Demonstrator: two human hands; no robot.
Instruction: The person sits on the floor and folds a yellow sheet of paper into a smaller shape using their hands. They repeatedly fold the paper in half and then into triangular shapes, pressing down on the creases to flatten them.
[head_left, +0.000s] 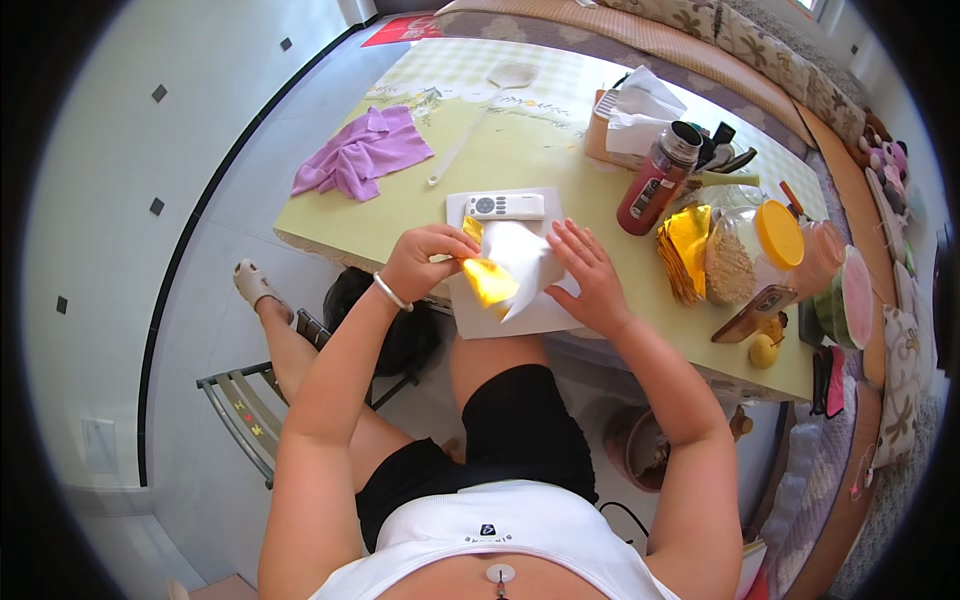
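My left hand [425, 262] pinches the edge of a sheet of gold foil paper [490, 283] between thumb and fingers. The sheet is partly curled, showing its shiny gold face and its white back. My right hand [590, 278] lies nearly flat at the sheet's right side, fingers stretched out, holding nothing. Beneath both is a white board [472, 322] at the table's near edge. A white remote control [505, 206] rests across the board's far end, just beyond the foil paper. To the right stands a stack of gold foil sheets [684, 255].
Right of the stack are a jar with a yellow lid [779, 235], a leaning phone [753, 314], a yellow fruit [763, 351] and a cut watermelon [850, 300]. Farther back stand a red thermos [650, 190] and tissue box [607, 140]. A purple cloth [365, 153] and white fly swatter [470, 130] lie left.
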